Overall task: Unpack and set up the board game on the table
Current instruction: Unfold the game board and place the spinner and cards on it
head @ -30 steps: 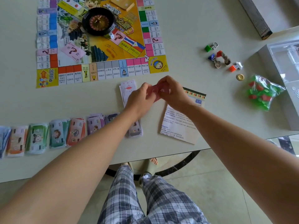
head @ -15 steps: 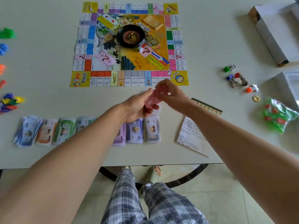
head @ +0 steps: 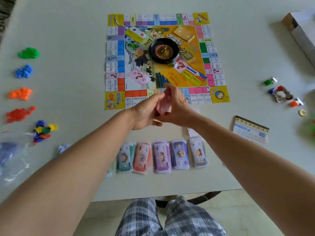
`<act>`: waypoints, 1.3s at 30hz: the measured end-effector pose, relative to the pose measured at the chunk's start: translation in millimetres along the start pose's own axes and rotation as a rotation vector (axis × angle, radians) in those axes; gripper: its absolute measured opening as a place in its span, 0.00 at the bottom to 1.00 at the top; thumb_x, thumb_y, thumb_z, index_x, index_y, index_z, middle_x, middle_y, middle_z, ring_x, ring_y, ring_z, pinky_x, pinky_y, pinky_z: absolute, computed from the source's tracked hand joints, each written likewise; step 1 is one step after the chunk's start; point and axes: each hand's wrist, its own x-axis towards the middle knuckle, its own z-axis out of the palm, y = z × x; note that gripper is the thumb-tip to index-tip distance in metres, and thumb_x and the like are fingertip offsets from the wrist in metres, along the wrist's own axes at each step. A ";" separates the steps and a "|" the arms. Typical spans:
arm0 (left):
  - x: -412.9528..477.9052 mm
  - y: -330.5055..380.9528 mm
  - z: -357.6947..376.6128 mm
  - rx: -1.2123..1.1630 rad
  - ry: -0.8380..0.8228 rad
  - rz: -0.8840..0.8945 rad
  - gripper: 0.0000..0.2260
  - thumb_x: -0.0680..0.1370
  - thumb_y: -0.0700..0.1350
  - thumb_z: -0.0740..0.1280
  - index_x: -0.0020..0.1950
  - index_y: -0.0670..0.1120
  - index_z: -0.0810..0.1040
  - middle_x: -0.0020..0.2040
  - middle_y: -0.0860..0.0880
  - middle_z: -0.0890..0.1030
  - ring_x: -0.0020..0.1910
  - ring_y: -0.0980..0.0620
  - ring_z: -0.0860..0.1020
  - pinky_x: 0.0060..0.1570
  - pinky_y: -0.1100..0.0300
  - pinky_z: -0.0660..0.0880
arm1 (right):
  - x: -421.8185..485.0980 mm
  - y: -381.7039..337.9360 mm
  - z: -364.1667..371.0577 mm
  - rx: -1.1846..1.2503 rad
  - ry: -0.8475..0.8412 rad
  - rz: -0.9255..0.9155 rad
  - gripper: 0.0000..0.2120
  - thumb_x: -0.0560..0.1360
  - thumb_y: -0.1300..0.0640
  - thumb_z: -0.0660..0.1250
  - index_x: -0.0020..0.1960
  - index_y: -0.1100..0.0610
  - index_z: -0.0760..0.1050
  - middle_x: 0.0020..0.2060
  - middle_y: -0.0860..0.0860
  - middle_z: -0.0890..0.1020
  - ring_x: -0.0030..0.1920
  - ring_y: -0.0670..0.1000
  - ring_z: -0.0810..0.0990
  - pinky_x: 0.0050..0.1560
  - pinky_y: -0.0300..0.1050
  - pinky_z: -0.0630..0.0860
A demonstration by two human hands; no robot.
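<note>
A pale table [head: 68, 23] over a tiled floor [head: 247, 215] bears the board [head: 201, 68] far centre, a wheel [head: 163, 51] on it, money [head: 162, 157] near, tokens [head: 19, 93] left. The left hand [head: 144, 111] and right hand [head: 177, 106] grip pink cards [head: 163, 104] over the board's near edge.

Bare forearms, no sleeves, grey-and-white plaid trousers [head: 170, 218], bare feet

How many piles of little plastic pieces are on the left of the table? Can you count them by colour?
Green pile: 1
Blue pile: 1
Orange pile: 1
Red pile: 1
Mixed-colour pile: 1
Total: 5
</note>
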 end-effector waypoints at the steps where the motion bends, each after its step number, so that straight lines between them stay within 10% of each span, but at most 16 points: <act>1: -0.7 2.1 -6.7 0.032 0.015 0.000 0.14 0.82 0.53 0.53 0.52 0.47 0.74 0.40 0.48 0.77 0.38 0.53 0.73 0.42 0.57 0.70 | 4.7 -3.2 2.4 0.004 0.001 -0.004 0.52 0.62 0.46 0.79 0.75 0.56 0.51 0.65 0.53 0.66 0.65 0.53 0.65 0.67 0.51 0.62; 5: -2.8 6.0 -35.9 0.186 0.126 0.022 0.11 0.81 0.44 0.55 0.47 0.43 0.75 0.36 0.48 0.75 0.35 0.52 0.72 0.39 0.57 0.71 | 26.2 -15.3 4.3 0.161 -0.137 0.035 0.50 0.65 0.48 0.77 0.76 0.55 0.50 0.64 0.52 0.67 0.63 0.52 0.67 0.64 0.45 0.65; 10: -9.5 8.5 -56.2 0.418 0.168 0.054 0.19 0.82 0.51 0.55 0.57 0.37 0.77 0.38 0.48 0.74 0.34 0.53 0.69 0.39 0.58 0.68 | 45.7 -36.3 -4.5 0.539 -0.087 0.306 0.16 0.79 0.48 0.60 0.61 0.56 0.73 0.45 0.51 0.79 0.44 0.48 0.76 0.40 0.40 0.73; 18: -1.7 7.4 -69.7 0.396 0.222 0.127 0.18 0.84 0.49 0.52 0.51 0.38 0.77 0.37 0.47 0.74 0.32 0.53 0.67 0.35 0.59 0.66 | 64.4 -43.2 9.9 0.466 -0.092 0.379 0.22 0.79 0.46 0.54 0.37 0.55 0.79 0.30 0.51 0.81 0.29 0.48 0.72 0.27 0.38 0.67; 31: 18.0 20.1 -98.6 0.425 0.476 0.195 0.05 0.81 0.40 0.59 0.55 0.43 0.71 0.42 0.45 0.83 0.31 0.50 0.77 0.32 0.59 0.72 | 97.0 -25.8 11.0 0.454 -0.051 0.522 0.26 0.78 0.38 0.56 0.49 0.61 0.77 0.39 0.58 0.82 0.34 0.52 0.77 0.38 0.47 0.74; 35: 26.6 26.5 -118.0 0.665 0.527 0.174 0.05 0.80 0.42 0.62 0.52 0.42 0.75 0.43 0.43 0.81 0.35 0.47 0.78 0.35 0.56 0.74 | 109.6 -13.6 3.1 0.327 -0.043 0.340 0.10 0.75 0.55 0.70 0.55 0.58 0.77 0.47 0.53 0.83 0.48 0.51 0.82 0.49 0.47 0.79; 39: 35.6 40.7 -126.5 0.850 0.542 0.182 0.06 0.80 0.45 0.63 0.53 0.43 0.75 0.47 0.45 0.83 0.43 0.46 0.81 0.41 0.51 0.78 | 126.9 -9.3 -2.5 0.358 -0.074 0.407 0.06 0.70 0.65 0.74 0.47 0.60 0.82 0.42 0.55 0.85 0.40 0.50 0.83 0.41 0.42 0.80</act>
